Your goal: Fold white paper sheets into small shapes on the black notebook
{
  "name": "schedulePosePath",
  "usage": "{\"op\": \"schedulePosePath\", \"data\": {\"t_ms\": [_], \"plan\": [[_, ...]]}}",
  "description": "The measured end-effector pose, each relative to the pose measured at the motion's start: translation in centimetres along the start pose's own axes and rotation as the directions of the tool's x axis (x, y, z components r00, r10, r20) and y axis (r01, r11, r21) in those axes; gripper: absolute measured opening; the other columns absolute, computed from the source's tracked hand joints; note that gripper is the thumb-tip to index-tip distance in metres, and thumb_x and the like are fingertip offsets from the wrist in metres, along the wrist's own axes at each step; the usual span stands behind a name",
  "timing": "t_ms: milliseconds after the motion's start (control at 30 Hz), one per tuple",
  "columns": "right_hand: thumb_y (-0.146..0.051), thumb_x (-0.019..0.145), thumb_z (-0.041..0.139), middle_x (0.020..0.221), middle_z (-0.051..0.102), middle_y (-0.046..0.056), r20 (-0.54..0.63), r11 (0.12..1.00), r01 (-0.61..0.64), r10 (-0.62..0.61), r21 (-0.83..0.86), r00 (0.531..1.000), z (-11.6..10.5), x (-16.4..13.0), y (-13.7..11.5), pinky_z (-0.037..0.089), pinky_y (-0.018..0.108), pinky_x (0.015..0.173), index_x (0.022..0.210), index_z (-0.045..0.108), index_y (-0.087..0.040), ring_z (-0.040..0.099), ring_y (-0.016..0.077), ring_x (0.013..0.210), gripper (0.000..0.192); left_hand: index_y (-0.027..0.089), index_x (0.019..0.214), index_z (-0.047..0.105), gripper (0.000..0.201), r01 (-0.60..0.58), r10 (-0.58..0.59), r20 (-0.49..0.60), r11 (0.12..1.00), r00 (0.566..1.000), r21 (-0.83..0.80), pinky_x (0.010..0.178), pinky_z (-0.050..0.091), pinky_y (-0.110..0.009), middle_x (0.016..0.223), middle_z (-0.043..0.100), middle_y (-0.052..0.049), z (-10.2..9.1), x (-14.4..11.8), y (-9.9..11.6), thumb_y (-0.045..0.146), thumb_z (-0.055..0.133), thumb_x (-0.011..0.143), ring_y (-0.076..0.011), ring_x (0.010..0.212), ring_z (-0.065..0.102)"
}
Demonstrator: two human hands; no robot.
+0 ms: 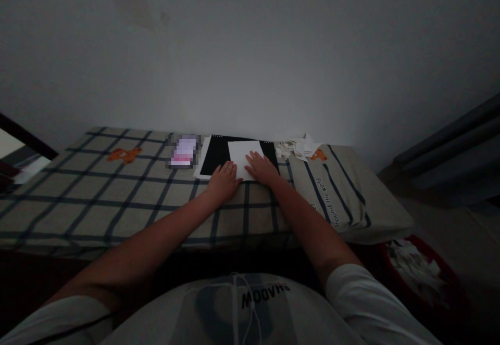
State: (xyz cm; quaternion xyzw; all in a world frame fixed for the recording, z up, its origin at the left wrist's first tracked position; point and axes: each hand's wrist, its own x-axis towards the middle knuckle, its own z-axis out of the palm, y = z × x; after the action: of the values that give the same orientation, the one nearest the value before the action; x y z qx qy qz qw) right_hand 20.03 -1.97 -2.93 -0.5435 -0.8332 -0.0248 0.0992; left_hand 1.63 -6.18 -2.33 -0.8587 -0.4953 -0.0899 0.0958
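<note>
A white sheet of paper (pixel 242 152) lies on a black pad (pixel 217 155) at the far side of a bed covered with a checked cloth (pixel 117 194). My left hand (pixel 223 180) rests flat at the paper's near left corner, fingers together. My right hand (pixel 262 168) lies flat on the paper's near right part, fingers spread slightly. Neither hand grips anything; both press down on the sheet and the pad.
A pile of white paper scraps (pixel 297 147) lies right of the pad by the wall. A blurred pink object (pixel 183 152) sits left of the pad. A striped pillow (pixel 344 194) is at the right. A red bin with paper scraps (pixel 414 269) stands on the floor.
</note>
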Motion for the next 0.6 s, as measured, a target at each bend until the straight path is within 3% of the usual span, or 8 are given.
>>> {"op": "schedulePosePath", "data": {"t_ms": [167, 267, 333, 400, 500, 600], "plan": [[-0.038, 0.092, 0.035, 0.145, 0.034, 0.012, -0.111, 0.979, -0.011, 0.034, 0.205, 0.993, -0.2, 0.0, 0.8, 0.023, 0.038, 0.109, 0.135, 0.043, -0.013, 0.027, 0.0193, 0.136, 0.050, 0.003, 0.132, 0.043, 0.056, 0.003, -0.003, -0.011, 1.000, 1.000, 0.027, 0.106, 0.022, -0.042, 0.138, 0.042, -0.020, 0.2, 0.3, 0.1, 0.040, 0.032, 0.091, -0.0279, 0.131, 0.033], [-0.033, 0.090, 0.036, 0.142, 0.039, 0.013, -0.242, 0.888, -0.114, 0.241, 0.445, 0.940, -0.4, 0.2, 2.0, 0.026, 0.035, 0.109, 0.129, 0.049, -0.012, 0.034, 0.0168, 0.132, 0.046, 0.002, 0.132, 0.043, 0.060, 0.012, -0.012, -0.023, 1.000, 1.000, 0.026, 0.107, 0.021, -0.042, 0.137, 0.042, -0.021, 0.4, 0.4, 0.2, 0.045, 0.032, 0.091, -0.0285, 0.131, 0.033], [-0.032, 0.088, 0.039, 0.136, 0.047, 0.013, -0.220, 0.739, -0.218, 0.446, 0.638, 0.867, -0.6, 0.3, 2.9, 0.032, 0.037, 0.105, 0.128, 0.050, -0.012, 0.041, 0.0178, 0.128, 0.046, 0.003, 0.132, 0.042, 0.063, 0.012, -0.011, -0.028, 1.000, 1.000, 0.021, 0.107, 0.020, -0.042, 0.138, 0.042, -0.021, 0.5, 0.3, 0.2, 0.048, 0.031, 0.090, -0.0286, 0.132, 0.032], [-0.032, 0.087, 0.040, 0.130, 0.053, 0.013, -0.078, 0.503, -0.296, 0.596, 0.812, 0.799, -0.8, 0.3, 3.8, 0.041, 0.038, 0.098, 0.128, 0.049, -0.013, 0.051, 0.0186, 0.118, 0.046, 0.004, 0.133, 0.041, 0.065, 0.018, -0.017, -0.034, 1.000, 0.999, 0.015, 0.107, 0.019, -0.042, 0.139, 0.041, -0.020, 0.6, 0.1, 0.2, 0.051, 0.030, 0.090, -0.0285, 0.132, 0.030], [-0.033, 0.087, 0.041, 0.123, 0.058, 0.012, 0.124, 0.161, -0.281, 0.622, 0.946, 0.773, -1.4, 0.3, 4.7, 0.051, 0.034, 0.085, 0.123, 0.049, -0.017, 0.062, 0.0171, 0.102, 0.041, 0.004, 0.136, 0.038, 0.068, 0.020, -0.020, -0.052, 1.000, 0.998, 0.003, 0.108, 0.016, -0.043, 0.141, 0.039, -0.020, 0.6, -0.2, 0.3, 0.054, 0.027, 0.090, -0.0282, 0.135, 0.026], [-0.028, 0.081, 0.052, 0.110, 0.064, 0.010, 0.213, -0.010, -0.256, 0.587, 0.967, 0.781, -2.0, 0.2, 5.1, 0.053, 0.029, 0.077, 0.110, 0.056, -0.017, 0.065, 0.0149, 0.087, 0.031, 0.005, 0.138, 0.034, 0.071, 0.019, -0.020, -0.059, 1.000, 0.998, -0.012, 0.108, 0.015, -0.045, 0.143, 0.035, -0.019, 0.5, -0.5, 0.3, 0.056, 0.025, 0.089, -0.0282, 0.136, 0.022]]}}
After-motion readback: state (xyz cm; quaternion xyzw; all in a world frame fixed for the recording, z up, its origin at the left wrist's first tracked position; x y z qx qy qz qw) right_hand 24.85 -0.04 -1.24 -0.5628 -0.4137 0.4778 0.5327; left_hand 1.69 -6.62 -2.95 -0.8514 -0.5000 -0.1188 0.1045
